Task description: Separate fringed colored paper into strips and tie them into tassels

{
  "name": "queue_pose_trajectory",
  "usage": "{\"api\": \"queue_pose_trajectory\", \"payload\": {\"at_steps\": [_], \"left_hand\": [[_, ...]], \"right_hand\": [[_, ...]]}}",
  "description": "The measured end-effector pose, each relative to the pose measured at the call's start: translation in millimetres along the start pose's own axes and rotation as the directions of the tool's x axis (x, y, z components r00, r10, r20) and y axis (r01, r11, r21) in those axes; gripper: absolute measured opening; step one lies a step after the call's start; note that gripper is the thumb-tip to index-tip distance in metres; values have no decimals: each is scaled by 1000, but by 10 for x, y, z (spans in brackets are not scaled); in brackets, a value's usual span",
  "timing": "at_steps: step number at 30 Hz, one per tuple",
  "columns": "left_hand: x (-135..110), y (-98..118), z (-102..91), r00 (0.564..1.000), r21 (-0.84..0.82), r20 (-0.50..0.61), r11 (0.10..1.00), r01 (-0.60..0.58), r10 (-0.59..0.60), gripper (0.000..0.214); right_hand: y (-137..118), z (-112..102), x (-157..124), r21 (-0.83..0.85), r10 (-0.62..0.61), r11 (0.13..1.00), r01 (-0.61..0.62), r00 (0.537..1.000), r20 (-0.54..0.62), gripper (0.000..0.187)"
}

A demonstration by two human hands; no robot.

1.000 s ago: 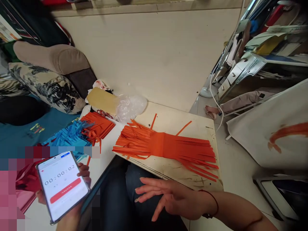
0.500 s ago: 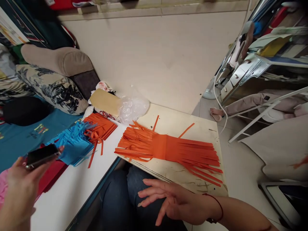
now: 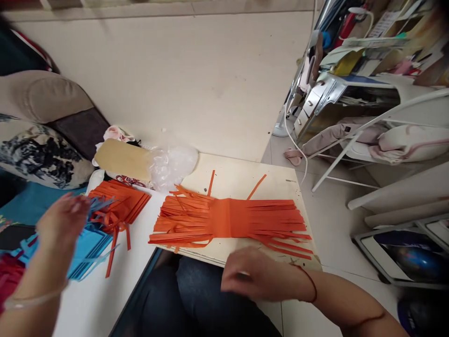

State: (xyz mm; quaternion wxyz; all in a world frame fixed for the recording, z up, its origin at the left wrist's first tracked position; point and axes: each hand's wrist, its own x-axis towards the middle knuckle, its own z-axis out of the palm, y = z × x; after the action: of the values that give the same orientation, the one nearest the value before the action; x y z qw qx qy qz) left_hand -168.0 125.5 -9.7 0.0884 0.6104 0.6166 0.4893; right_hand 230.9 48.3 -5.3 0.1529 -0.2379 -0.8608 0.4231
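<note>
An orange sheet of paper, cut into fringes on both ends, lies flat on a pale wooden board across my lap. My right hand sits at the board's near edge just below the orange fringes, its fingers curled under; what they hold, if anything, is hidden. To the left, my left hand is smeared by motion. It hovers over a stack of blue fringed paper beside a stack of orange fringed paper. A dark phone-like object lies at the far left.
A tan flat object and a clear plastic bag lie behind the board. Cushions are at the left. A white chair frame, cluttered shelves and a cable stand at the right, on a tiled floor.
My left hand no longer holds up the phone and has moved over the blue paper. My right hand rose from my lap to the board's near edge and curled its fingers.
</note>
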Motion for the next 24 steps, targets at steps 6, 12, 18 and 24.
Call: {"api": "queue_pose_trajectory", "payload": {"at_steps": [6,12,18,24], "left_hand": [[-840,823,1301,531,-177,627,769,-615,569,30],[-1189,952,1836,350,9,672,465,-885,653,34],[-1376,875,1731,322,36,664,401,-915,675,34],[-1338,985,1685,384,-1,615,489,-872,688,31]], "right_hand": [[472,-160,-77,-756,48,621,-208,972,-228,38],[947,-17,-360,-945,-94,321,-57,991,-92,35],[902,-65,-473,-930,-284,360,70,958,-37,29],[817,-133,-390,-758,-177,648,-68,955,-237,22]]}}
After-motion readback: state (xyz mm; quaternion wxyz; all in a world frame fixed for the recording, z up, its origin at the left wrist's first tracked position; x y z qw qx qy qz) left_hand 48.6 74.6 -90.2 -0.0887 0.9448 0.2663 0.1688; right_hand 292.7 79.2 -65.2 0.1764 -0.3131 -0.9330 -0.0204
